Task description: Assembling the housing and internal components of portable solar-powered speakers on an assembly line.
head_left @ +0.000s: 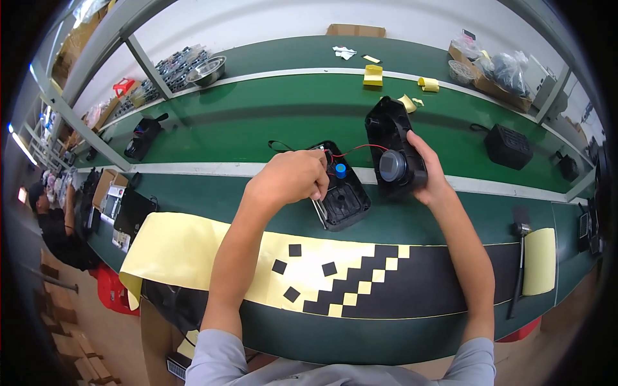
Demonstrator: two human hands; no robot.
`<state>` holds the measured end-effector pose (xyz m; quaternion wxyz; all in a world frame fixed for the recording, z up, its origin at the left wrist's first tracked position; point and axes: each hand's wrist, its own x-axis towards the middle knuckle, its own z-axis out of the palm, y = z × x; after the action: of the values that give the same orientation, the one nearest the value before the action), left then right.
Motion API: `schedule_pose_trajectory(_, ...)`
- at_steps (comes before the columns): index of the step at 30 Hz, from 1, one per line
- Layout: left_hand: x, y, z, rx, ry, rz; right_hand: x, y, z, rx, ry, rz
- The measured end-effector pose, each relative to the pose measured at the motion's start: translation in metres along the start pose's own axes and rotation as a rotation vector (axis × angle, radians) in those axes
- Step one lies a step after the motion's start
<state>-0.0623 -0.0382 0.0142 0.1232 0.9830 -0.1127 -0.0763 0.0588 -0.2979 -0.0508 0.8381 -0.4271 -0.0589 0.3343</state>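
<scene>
My right hand [432, 172] grips one half of a black speaker housing [381, 125], tilted up, with a round grey speaker driver [392, 166] in its lower end. A thin red wire [364, 147] runs from it to the other housing half [346, 204], which lies open beside my left hand and holds a blue cylindrical part [340, 170]. My left hand [290, 177] is closed over that half's left side. Thin silver prongs [320, 213], apparently tweezers, stick out below its fingers. The fingertips are partly hidden.
In front lies a yellow backing sheet [183, 248] with black adhesive squares [412, 283]; a hammer-like tool [518, 270] rests on its right end. Across the green conveyor [232, 128] are black speaker boxes [508, 146] and yellow scraps [373, 76]. Another person [61, 225] works far left.
</scene>
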Motion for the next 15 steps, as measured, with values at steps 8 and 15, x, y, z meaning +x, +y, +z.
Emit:
schedule_pose_trajectory(8,-0.007,0.043,0.011,0.019,-0.123,0.147,-0.035,-0.020,0.035,-0.288,0.076,-0.069)
schedule_pose_trajectory(15,-0.002,0.010,0.010,-0.035,0.216,0.179,-0.047,-0.019,0.045,-0.394,0.033,-0.064)
